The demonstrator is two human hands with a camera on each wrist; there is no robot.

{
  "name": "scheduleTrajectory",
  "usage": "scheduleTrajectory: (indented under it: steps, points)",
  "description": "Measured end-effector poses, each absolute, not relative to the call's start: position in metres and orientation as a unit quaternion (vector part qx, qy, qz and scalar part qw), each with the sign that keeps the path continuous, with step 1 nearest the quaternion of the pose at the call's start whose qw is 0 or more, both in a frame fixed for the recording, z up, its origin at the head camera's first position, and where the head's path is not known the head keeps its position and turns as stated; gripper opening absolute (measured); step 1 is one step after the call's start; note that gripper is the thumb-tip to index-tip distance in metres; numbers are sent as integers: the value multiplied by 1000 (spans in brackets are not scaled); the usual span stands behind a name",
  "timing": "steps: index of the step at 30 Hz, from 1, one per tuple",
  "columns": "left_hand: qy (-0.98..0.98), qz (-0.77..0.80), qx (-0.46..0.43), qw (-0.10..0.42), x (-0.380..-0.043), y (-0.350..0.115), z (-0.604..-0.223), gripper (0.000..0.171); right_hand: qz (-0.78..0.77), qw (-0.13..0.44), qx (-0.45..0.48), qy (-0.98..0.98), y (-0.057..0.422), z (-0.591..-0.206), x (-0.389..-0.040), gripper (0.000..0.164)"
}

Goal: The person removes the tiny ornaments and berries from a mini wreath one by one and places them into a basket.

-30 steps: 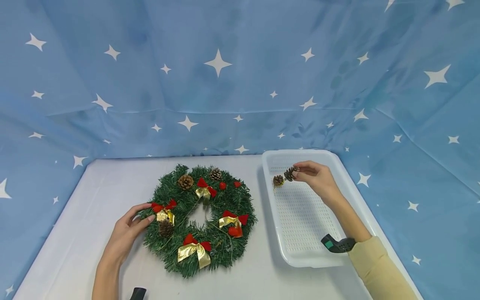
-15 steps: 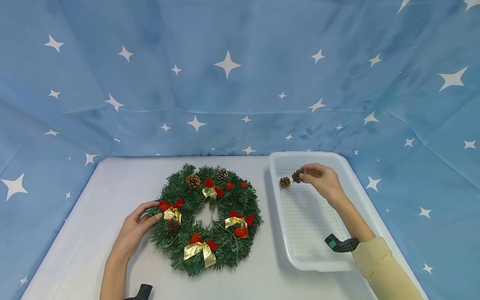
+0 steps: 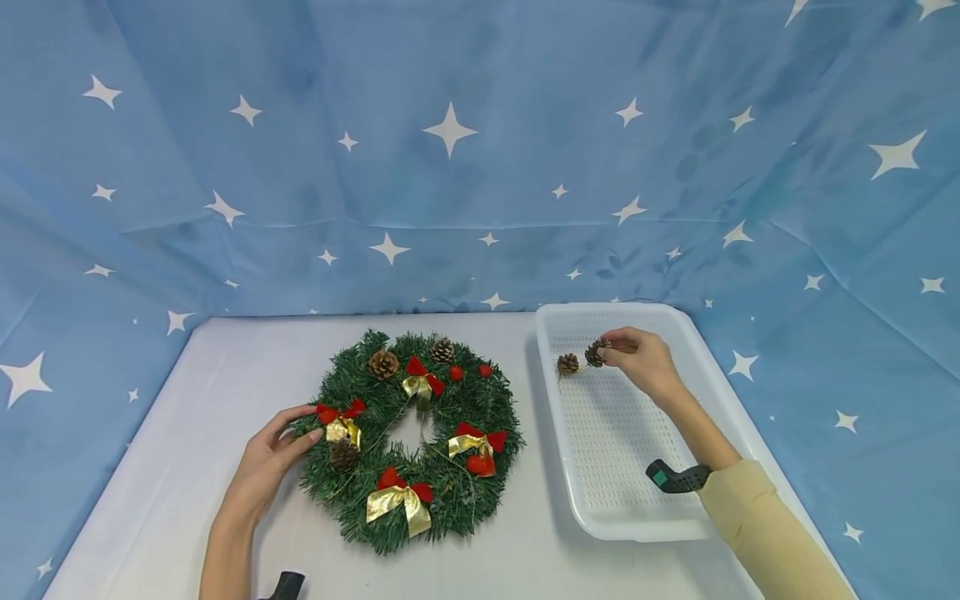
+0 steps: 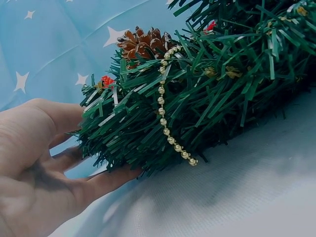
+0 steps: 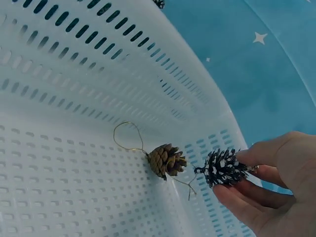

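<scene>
A green wreath [image 3: 480, 417] with bows, pine cones and red berries lies on the white table. At its left edge my left hand [image 3: 272, 458] holds the greenery between thumb and fingers. In the left wrist view, some fingertips disappear behind the wreath [image 4: 148, 118], and a gold bead string [image 4: 165, 128] hangs from it. My right hand [image 3: 645, 362] pinches a dark, white-tipped pine cone [image 5: 224, 168] over the far left part of the white basket [image 3: 573, 492]. A brown pine cone [image 5: 165, 160] with a gold string loop lies in the basket beside it.
The basket stands right of the wreath, with raised, slotted walls. Behind the table [image 3: 187, 392] hangs a blue cloth [image 3: 375, 167] with white stars, and it also runs along both sides.
The view shifted slightly to the left and then partly back. Both hands keep their grips, on the wreath's edge and on the dark pine cone, with little visible movement.
</scene>
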State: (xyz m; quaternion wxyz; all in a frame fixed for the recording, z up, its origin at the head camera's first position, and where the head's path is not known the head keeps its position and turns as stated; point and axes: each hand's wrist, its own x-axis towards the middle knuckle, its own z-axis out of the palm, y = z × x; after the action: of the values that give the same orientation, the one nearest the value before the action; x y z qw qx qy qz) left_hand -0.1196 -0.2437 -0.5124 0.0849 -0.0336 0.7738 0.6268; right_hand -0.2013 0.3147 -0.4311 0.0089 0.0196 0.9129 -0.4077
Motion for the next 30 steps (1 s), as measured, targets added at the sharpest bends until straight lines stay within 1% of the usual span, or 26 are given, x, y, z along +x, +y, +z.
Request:
scheduleTrajectory:
  steps: [5, 12, 15, 24, 30]
  points:
    - [779, 619, -40, 88, -120, -243, -511, 60, -390, 8, 26, 920, 316, -437, -209, 39]
    - [780, 617, -44, 89, -118, -244, -510, 60, -382, 21, 27, 924, 319, -451, -219, 40]
    - [784, 613, -41, 87, -118, -244, -510, 61, -375, 15, 25, 926, 320, -453, -221, 39]
    - [778, 621, -41, 88, -119, -244, -511, 60, -360, 24, 25, 932, 320, -454, -224, 36]
    - [774, 626, -41, 87, -118, -244, -511, 60, -344, 31, 22, 938, 320, -461, -224, 34]
